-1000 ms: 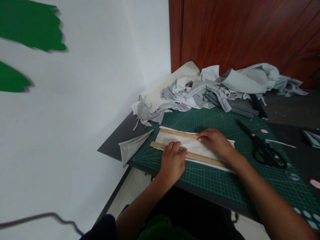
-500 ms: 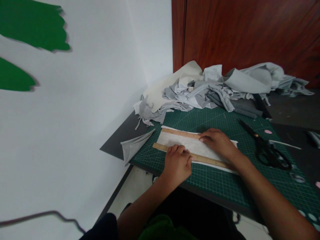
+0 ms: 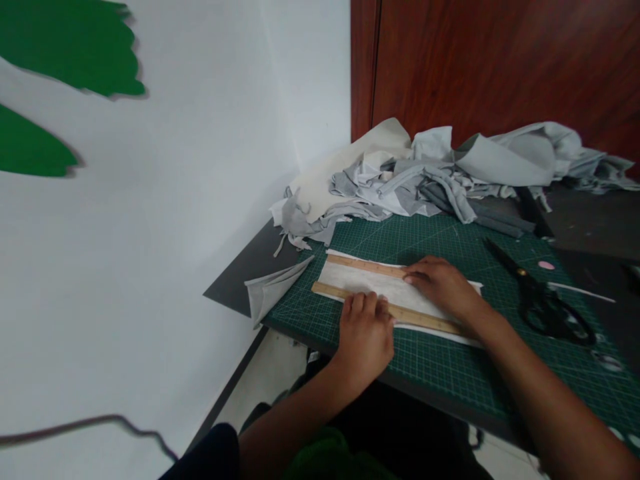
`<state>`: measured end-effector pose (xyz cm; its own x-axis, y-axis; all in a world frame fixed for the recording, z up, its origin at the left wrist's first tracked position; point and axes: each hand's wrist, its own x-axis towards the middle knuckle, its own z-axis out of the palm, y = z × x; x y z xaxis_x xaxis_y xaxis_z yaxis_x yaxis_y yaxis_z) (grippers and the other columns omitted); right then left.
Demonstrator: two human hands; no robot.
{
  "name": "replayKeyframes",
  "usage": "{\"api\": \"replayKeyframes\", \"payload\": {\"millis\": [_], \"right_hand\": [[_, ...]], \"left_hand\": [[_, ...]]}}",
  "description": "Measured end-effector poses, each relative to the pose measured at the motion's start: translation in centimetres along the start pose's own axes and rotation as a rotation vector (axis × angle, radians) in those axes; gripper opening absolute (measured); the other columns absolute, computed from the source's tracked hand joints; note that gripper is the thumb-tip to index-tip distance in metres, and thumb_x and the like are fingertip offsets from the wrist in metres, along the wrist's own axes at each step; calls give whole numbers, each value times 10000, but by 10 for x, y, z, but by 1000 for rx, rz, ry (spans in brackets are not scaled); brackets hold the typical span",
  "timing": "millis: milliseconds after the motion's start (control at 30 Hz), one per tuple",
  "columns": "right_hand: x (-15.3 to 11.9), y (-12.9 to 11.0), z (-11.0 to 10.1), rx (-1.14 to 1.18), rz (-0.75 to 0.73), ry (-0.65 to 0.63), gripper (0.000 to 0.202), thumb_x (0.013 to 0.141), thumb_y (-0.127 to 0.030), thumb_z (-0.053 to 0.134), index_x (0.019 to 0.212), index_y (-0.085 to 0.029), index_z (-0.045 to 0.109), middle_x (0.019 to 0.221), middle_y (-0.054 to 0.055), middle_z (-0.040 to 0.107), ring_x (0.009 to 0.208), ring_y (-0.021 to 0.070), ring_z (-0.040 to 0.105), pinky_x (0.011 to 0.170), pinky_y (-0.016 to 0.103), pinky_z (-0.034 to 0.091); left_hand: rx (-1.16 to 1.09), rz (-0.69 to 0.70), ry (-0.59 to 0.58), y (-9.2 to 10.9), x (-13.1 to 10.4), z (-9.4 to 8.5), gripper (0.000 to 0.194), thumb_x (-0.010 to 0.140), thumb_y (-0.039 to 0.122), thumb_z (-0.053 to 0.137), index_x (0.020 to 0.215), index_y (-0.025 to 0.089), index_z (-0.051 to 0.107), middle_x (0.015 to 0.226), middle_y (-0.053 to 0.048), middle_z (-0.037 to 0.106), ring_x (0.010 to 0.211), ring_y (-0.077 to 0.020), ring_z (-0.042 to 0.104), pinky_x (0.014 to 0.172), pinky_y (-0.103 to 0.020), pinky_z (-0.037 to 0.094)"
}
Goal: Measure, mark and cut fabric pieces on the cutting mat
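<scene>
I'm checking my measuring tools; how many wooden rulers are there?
2 on the white cloth: one tan wooden ruler along its far edge, the other ruler along its near edge.

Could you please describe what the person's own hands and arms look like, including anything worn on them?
The left hand and right hand are ungloved, with no watch or bracelet visible. Both forearms are bare. A dark sleeve shows on the left arm; no right sleeve is in view.
</scene>
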<state>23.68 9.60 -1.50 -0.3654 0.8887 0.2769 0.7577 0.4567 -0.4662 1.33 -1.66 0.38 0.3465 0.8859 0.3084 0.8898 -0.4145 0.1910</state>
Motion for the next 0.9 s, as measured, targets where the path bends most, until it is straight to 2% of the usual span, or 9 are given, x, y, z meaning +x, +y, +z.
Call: {"api": "replayKeyframes", "payload": {"millis": [267,433,533,667,800,900], "right_hand": [[0,1,-1,18,-24,6,268,962,-322,592,1088,-216,804,1028,122,748,969,288,676,927,443,525],[-1,1,-19,182,-84,-72,330,992,-373,532,1134,-210,781,1084,115,765,1041,266,684,970,416,517],[-4,11,-36,254,19,-85,336,971,-396,558,1153,-205,766,1156,107,764,1066,265,690,963,408,524],[-9,31,-55,316,204,-100,375,856,-408,681,1146,-185,761,1142,106,773,1019,275,697,920,409,537],[-12,41,-61,395,294,-223,492,780,-452,763,1171,-153,745,1033,85,770,944,243,694,857,361,542],[-12,39,-60,335,299,-244,495,759,-416,792,1179,-158,741,1063,80,741,958,238,679,852,345,533]], "left_hand": [[10,-8,2,1,0,1,376,993,303,570,1311,115,640,1255,-120,644,1140,-317,542,1031,-509,471],[3,0,1,-1,2,0,357,984,295,586,1295,131,648,1245,-116,645,1127,-306,544,995,-493,478],[-5,5,1,-2,4,-1,335,982,277,582,1274,135,663,1224,-111,655,1118,-311,549,974,-491,478],[-9,23,9,-5,10,-3,279,982,252,573,1226,182,687,1189,-108,671,1091,-308,568,949,-485,476],[-9,39,13,-10,16,-3,234,980,248,578,1163,194,713,1127,-91,686,1059,-302,584,931,-475,476],[-8,34,18,-10,17,-3,228,970,262,598,1152,196,719,1109,-89,691,1061,-307,590,922,-481,479]]}}
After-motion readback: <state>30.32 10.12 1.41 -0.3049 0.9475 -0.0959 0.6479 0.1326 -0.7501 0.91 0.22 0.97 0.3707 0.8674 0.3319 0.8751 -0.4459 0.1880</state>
